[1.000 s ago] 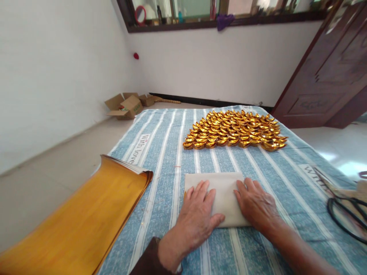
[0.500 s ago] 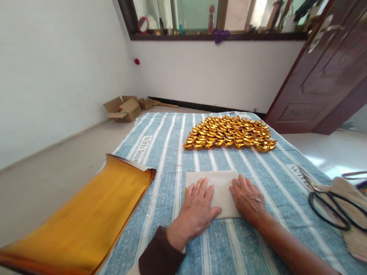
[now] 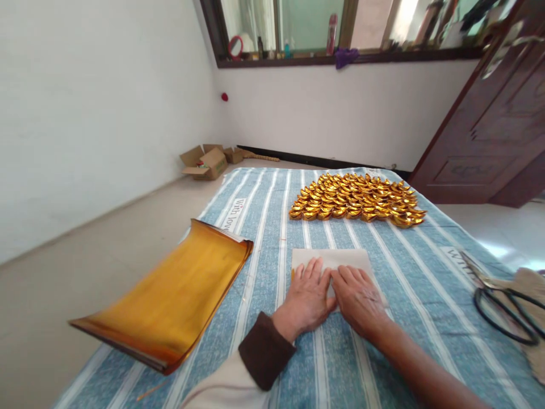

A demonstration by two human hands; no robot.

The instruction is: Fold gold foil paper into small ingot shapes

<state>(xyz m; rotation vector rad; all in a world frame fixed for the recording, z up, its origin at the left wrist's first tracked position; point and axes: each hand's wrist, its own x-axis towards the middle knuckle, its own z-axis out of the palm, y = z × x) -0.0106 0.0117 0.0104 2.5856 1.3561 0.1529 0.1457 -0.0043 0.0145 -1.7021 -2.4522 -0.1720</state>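
Note:
A pale sheet of paper lies flat on the striped blue cloth in front of me, with a sliver of gold at its left edge. My left hand rests palm down on the sheet's left part, fingers stretched out. Beside it, my right hand presses on the middle and right of the sheet, fingers laid out over the paper. The two hands nearly touch at thumb and forefinger. A stack of gold foil paper lies to the left, its ends curling up. Many folded gold paper ingots stand in rows beyond the sheet.
Black-handled scissors lie at the right edge on a beige cloth. The striped cloth covers the table. On the floor at the back left is an open cardboard box. A dark red door stands at the right.
My right hand has slid left from the sheet's right edge to its middle, close to my left hand. The left hand stays on the paper. The view has turned slightly left.

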